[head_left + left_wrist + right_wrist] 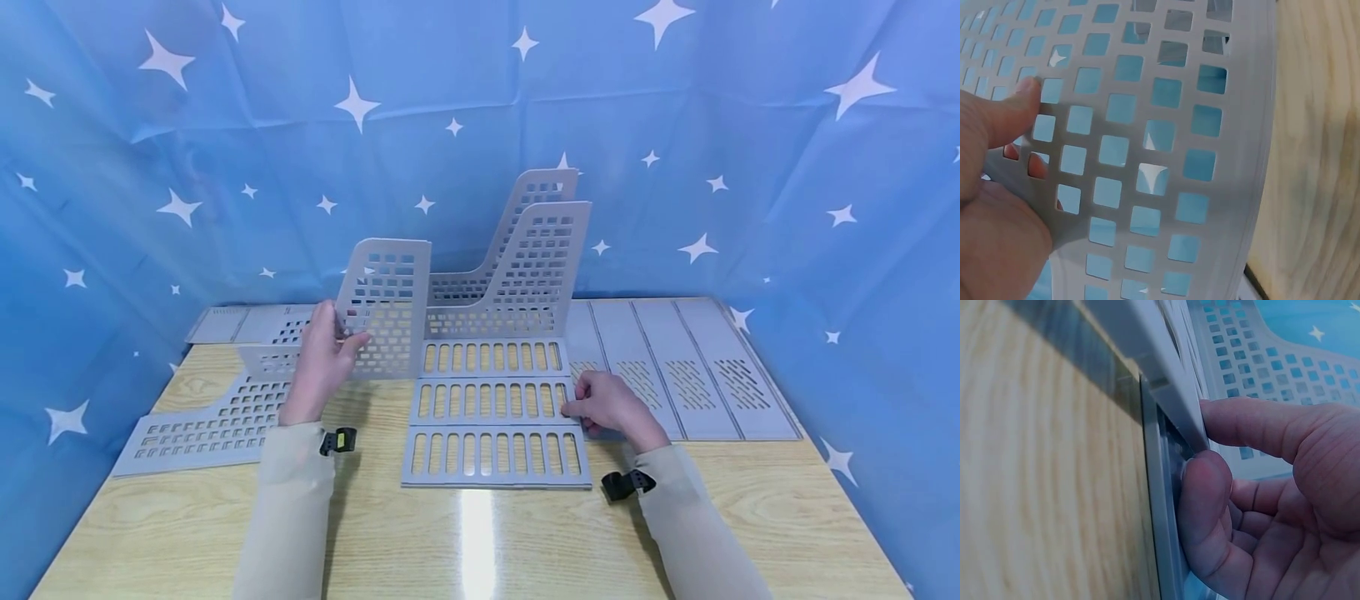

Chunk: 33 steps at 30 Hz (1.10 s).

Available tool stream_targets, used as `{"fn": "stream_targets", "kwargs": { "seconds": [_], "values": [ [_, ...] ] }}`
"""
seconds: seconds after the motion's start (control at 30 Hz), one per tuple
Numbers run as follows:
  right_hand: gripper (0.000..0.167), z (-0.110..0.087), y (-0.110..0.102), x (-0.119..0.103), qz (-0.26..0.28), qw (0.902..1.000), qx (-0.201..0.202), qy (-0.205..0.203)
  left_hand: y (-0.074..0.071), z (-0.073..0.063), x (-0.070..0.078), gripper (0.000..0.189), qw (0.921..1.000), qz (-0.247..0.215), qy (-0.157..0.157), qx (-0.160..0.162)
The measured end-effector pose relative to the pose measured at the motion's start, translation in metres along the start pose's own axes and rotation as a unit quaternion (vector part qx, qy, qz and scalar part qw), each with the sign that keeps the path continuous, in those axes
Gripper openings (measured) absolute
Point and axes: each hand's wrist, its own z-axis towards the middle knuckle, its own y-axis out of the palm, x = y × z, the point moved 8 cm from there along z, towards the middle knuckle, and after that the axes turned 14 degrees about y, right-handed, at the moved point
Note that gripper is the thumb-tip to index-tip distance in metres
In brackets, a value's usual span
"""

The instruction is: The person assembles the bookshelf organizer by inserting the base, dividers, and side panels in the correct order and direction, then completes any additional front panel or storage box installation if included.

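Note:
My left hand (318, 367) grips a grey perforated side panel (418, 308) and holds it upright beside the left edge of a slotted base. In the left wrist view my thumb lies across the panel's square holes (1247, 125), with a fingertip showing through from behind. The grey slotted base (495, 426) lies flat on the table, three rows of slots facing up. My right hand (611, 408) pinches its right edge between thumb and index finger, as the right wrist view shows. Two similar perforated panels, one in front (573, 258) and one behind (566, 177), stand upright at the base's far end.
Several flat grey panels with slanted slots (648, 333) lie side by side at the right. Another perforated panel (195, 454) lies flat at the left, with more flat pieces (251, 325) behind it. A blue star-patterned curtain (465, 75) hangs behind the wooden table (390, 542).

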Motion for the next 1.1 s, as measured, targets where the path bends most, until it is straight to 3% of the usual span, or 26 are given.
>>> {"fn": "stream_targets", "kwargs": {
  "seconds": [0.2,0.5,0.67,0.9,1.1],
  "values": [
    [0.029,0.000,-0.002,-0.002,-0.022,0.9996,0.010,-0.011,0.002,0.000,-0.008,0.031,0.9997,-0.020,-0.008,-0.007],
    [0.031,0.001,-0.003,-0.006,-0.039,0.9988,0.013,-0.025,-0.001,-0.007,-0.033,0.035,0.9938,-0.095,-0.057,-0.009],
    [0.032,0.001,-0.002,-0.008,-0.042,0.9986,0.005,-0.032,-0.001,-0.008,-0.037,0.032,0.9911,-0.116,-0.065,-0.006],
    [0.032,0.000,-0.003,-0.007,-0.050,0.9981,0.004,-0.036,-0.001,-0.005,-0.031,0.031,0.9967,-0.062,-0.051,-0.007],
    [0.031,0.001,0.001,-0.005,-0.039,0.9986,0.001,-0.035,-0.004,-0.009,-0.039,0.033,0.9962,0.003,-0.071,-0.052]
  ]
}}
